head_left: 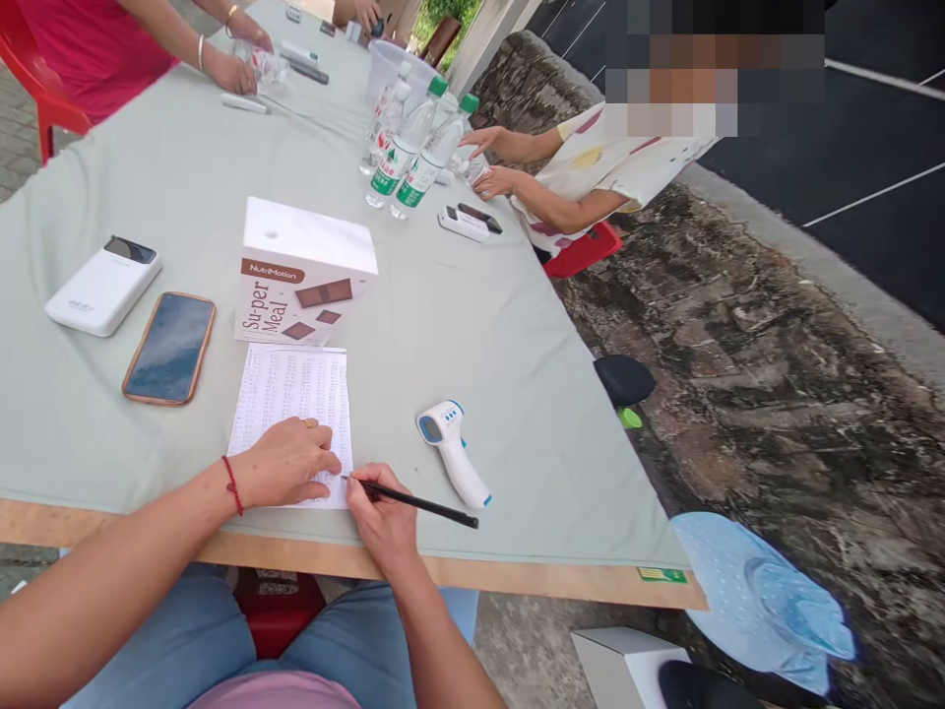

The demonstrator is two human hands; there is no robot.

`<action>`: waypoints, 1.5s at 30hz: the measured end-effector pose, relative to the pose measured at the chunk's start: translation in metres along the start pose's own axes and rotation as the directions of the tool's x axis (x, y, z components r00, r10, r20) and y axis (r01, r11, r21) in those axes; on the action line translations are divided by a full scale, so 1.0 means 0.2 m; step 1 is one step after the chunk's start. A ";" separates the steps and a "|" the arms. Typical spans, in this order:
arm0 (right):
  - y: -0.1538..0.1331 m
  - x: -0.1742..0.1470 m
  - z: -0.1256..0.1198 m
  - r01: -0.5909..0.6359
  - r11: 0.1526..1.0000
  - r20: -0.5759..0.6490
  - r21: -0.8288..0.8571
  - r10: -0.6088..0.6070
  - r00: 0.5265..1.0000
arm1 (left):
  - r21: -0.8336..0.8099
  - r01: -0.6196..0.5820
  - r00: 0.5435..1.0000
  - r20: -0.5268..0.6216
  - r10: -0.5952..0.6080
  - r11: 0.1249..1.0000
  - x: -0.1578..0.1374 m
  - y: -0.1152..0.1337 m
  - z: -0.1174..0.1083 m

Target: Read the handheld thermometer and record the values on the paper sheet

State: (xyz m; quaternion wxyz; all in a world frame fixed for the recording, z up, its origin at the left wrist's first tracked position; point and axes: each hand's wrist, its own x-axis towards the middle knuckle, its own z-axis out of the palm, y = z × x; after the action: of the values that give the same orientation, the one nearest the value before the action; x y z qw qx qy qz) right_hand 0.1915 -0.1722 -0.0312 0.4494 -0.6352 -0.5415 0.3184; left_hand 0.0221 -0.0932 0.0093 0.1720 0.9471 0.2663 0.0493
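A sheet of paper covered with rows of small handwriting lies near the table's front edge. My left hand rests on it palm down with fingers spread, a red string bracelet at the wrist. At the sheet's lower right edge, my right hand grips a black pen, its tip pointing at the paper. Just behind the sheet stands a white box marked "Su-per Meal". An infrared thermometer lies to the right of my right hand. To the left is a phone with a dark screen.
A white power bank lies at the left. Several bottles stand beyond the box, near a translucent bucket. Two people work with clear plastic at the far left and right. A blue cloth hangs by the right front corner.
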 end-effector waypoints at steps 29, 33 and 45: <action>0.00 0.00 0.00 -0.002 1.000 -0.041 0.015 0.002 0.999 | 0.006 0.018 0.999 0.034 -0.018 1.000 0.00 0.01 -0.02; -0.01 0.00 0.00 0.005 1.000 -0.052 0.009 -0.005 0.999 | 0.012 0.015 0.999 0.038 -0.016 1.000 0.00 0.01 -0.02; 0.00 0.00 0.00 -0.026 1.000 -0.061 0.008 0.026 0.998 | 0.010 0.016 0.998 0.059 -0.016 1.000 0.01 0.01 -0.03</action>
State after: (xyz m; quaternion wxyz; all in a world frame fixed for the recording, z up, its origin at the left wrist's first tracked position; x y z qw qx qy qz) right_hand 0.1908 -0.1720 -0.0309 0.4637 -0.6500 -0.5182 0.3066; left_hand 0.0232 -0.0921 0.0150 0.1755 0.9469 0.2689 0.0187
